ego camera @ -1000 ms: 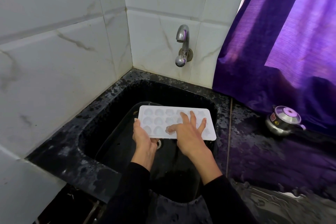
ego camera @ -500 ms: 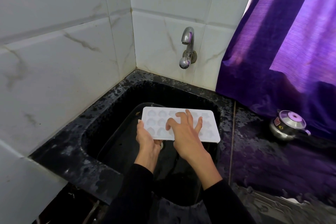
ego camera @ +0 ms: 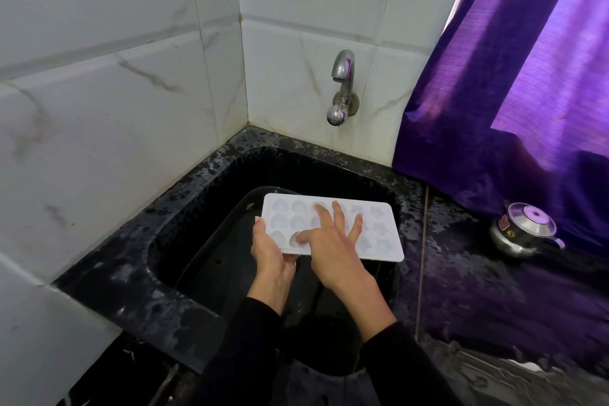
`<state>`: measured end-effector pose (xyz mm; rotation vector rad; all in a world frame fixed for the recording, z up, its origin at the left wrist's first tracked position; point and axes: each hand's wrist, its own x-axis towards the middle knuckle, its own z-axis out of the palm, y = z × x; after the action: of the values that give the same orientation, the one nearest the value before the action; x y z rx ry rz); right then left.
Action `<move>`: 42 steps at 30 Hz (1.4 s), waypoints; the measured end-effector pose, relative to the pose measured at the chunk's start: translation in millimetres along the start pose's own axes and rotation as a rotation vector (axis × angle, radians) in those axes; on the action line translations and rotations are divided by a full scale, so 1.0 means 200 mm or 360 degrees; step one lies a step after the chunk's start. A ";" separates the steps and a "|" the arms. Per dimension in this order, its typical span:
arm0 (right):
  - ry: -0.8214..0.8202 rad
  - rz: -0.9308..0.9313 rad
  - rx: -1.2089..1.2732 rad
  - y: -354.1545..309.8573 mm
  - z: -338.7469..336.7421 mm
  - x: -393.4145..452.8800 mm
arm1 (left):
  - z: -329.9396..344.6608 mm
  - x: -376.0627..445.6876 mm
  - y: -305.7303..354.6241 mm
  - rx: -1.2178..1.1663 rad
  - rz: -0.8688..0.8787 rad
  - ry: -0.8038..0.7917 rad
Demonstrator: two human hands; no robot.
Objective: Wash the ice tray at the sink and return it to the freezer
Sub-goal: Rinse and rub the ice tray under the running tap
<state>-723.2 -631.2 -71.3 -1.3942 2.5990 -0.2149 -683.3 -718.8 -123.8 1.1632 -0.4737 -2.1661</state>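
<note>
A white ice tray (ego camera: 379, 234) with shaped moulds is held level over the black sink (ego camera: 211, 195). My left hand (ego camera: 272, 249) grips its near left corner from below, thumb on the rim. Spread flat on top of the tray, my right hand (ego camera: 333, 241) touches the moulds with straight fingers, and its thumb presses into a mould in the near row. A chrome tap (ego camera: 341, 89) juts from the tiled wall above the sink; no water runs from it.
A dark basin (ego camera: 230, 241) sits inside the sink under the tray. A small steel pot with a lid (ego camera: 524, 231) stands on the wet black counter (ego camera: 494, 290) at right. A purple curtain (ego camera: 527, 76) hangs behind it. White tiled walls close the left and back.
My right hand has shifted slightly over the tray's moulds, the thumb now pressing a near-row mould. The left hand keeps its grip. The view has moved a little.
</note>
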 end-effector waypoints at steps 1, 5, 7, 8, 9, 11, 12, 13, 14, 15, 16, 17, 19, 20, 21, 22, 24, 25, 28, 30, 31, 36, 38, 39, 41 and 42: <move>-0.0007 0.0000 -0.0007 0.00 0.00 0.00 | 0.00 0.00 0.00 -0.0002 0.0002 -0.0005; -0.0026 -0.0012 -0.0012 -0.02 0.02 0.00 | 0.00 0.00 0.00 0.0008 -0.0002 -0.0004; -0.0049 -0.0006 -0.0010 -0.01 0.01 0.00 | 0.00 0.00 0.00 0.0011 -0.0003 0.0001; -0.0059 0.0002 -0.0001 -0.01 0.00 0.00 | 0.00 -0.01 0.00 0.0009 -0.0001 -0.0001; -0.0057 0.0013 0.0016 -0.01 -0.01 0.00 | 0.00 -0.01 0.00 0.0009 -0.0002 -0.0002; -0.0007 0.0007 0.0063 -0.02 -0.02 0.00 | 0.00 -0.01 0.00 0.0016 -0.0007 -0.0010; 0.0025 -0.0011 0.0089 -0.02 -0.02 0.01 | 0.00 0.00 0.00 0.0021 -0.0012 -0.0015; 0.0045 -0.0042 0.0112 -0.04 -0.02 0.01 | 0.00 0.00 0.00 0.0029 -0.0022 -0.0020; 0.0050 -0.0079 0.0127 -0.05 -0.02 0.02 | 0.00 0.00 -0.01 0.0030 -0.0037 -0.0031; 0.0039 -0.0111 0.0127 -0.06 -0.01 0.02 | 0.00 0.00 -0.01 0.0026 -0.0052 -0.0038; 0.0018 -0.0129 0.0116 -0.08 0.00 0.02 | 0.00 0.00 -0.01 0.0021 -0.0057 -0.0052; -0.0008 -0.0134 0.0098 -0.09 0.00 0.03 | 0.00 -0.01 -0.01 0.0025 -0.0056 -0.0061; -0.0046 -0.0129 0.0071 -0.09 0.02 0.03 | 0.00 -0.02 -0.01 0.0029 -0.0071 -0.0079; -0.0060 -0.0132 0.0064 -0.10 0.02 0.04 | -0.01 -0.02 -0.01 0.0031 -0.0083 -0.0081; -0.0069 -0.0140 0.0054 -0.10 0.02 0.04 | -0.01 -0.01 0.00 0.0031 -0.0093 -0.0072; -0.0074 -0.0148 0.0042 -0.10 0.03 0.04 | -0.01 -0.01 0.00 0.0028 -0.0099 -0.0068; -0.0071 -0.0158 0.0023 -0.10 0.03 0.05 | -0.02 -0.01 0.00 0.0022 -0.0105 -0.0050; -0.0068 -0.0160 0.0023 -0.10 0.03 0.05 | -0.02 -0.01 -0.01 0.0020 -0.0105 -0.0039; -0.0075 -0.0153 0.0037 -0.10 0.04 0.06 | -0.02 -0.01 -0.01 0.0005 -0.0103 -0.0032; -0.0057 -0.0145 0.0031 -0.10 0.05 0.06 | -0.02 -0.01 0.00 0.0012 -0.0097 -0.0037; -0.0052 -0.0140 0.0032 -0.10 0.06 0.07 | -0.02 -0.01 0.01 0.0023 -0.0093 -0.0017; -0.0065 -0.0130 0.0126 -0.09 0.12 0.08 | -0.03 -0.01 0.01 0.0045 -0.0133 0.0041; -0.0002 -0.0129 0.0342 -0.06 0.12 0.09 | -0.03 0.02 0.01 0.0033 -0.0122 0.0045; 0.0086 -0.0103 0.0474 -0.04 0.11 0.09 | -0.02 0.02 0.02 0.0021 -0.0094 0.0049; 0.0381 0.0034 0.0678 0.02 0.09 0.10 | 0.00 0.03 0.03 -0.0007 -0.0039 0.0068; 0.0555 0.0134 0.0732 0.05 0.08 0.11 | 0.00 0.03 0.04 -0.0022 -0.0013 0.0069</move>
<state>-739.9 -643.9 -91.2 -1.1594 2.6142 -1.0512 -683.1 -728.7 -124.1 1.2045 -0.4353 -2.1433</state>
